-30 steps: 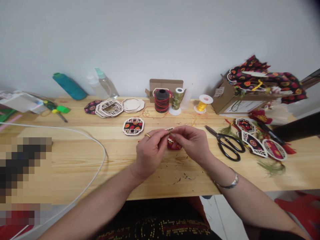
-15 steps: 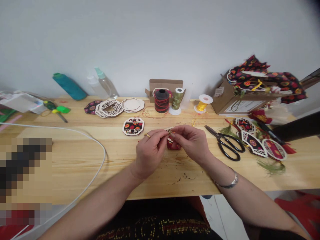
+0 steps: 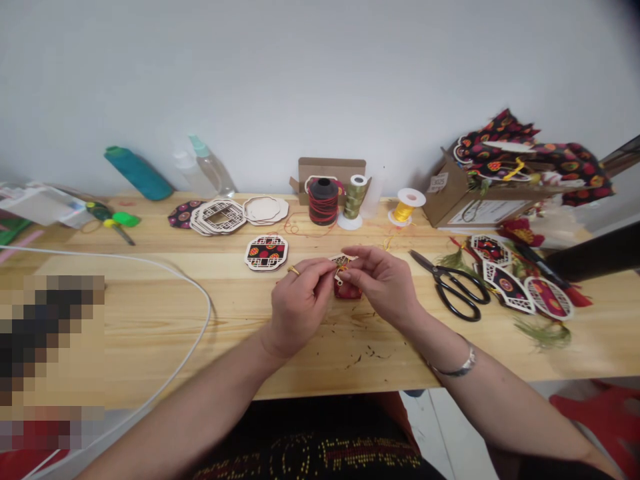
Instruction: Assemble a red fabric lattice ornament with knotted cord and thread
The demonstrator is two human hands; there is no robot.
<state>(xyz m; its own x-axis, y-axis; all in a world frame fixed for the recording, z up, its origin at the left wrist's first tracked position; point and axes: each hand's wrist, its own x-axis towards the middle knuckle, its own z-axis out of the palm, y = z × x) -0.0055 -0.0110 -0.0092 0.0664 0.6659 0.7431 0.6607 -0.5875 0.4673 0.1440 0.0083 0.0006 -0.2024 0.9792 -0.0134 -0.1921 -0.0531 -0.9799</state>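
My left hand (image 3: 301, 299) and my right hand (image 3: 387, 283) meet over the table's middle, fingers pinched close together. Between them lies a small ornament of dark red patterned fabric with a pale wooden lattice edge (image 3: 349, 289), partly covered by the fingers. A thin yellowish cord (image 3: 342, 269) shows at my right fingertips, which are closed on it. What the left fingertips pinch is too small to make out. A finished-looking lattice ornament with flowered fabric (image 3: 267, 253) lies beyond my left hand. Black-handled scissors (image 3: 453, 283) lie to the right of my right hand.
Behind stand spools of red-black cord (image 3: 324, 203), green thread (image 3: 353, 200) and yellow cord (image 3: 404, 208). Stacked wooden frames (image 3: 220, 219) lie back left. At right are a cardboard box (image 3: 490, 203) with fabric and several tasselled ornaments (image 3: 507, 287). A white cable (image 3: 207, 300) curves across the left.
My right fingers have shifted slightly and opened up a small gap, showing more of the lattice edge and the yellowish cord. My left hand is nearly still.
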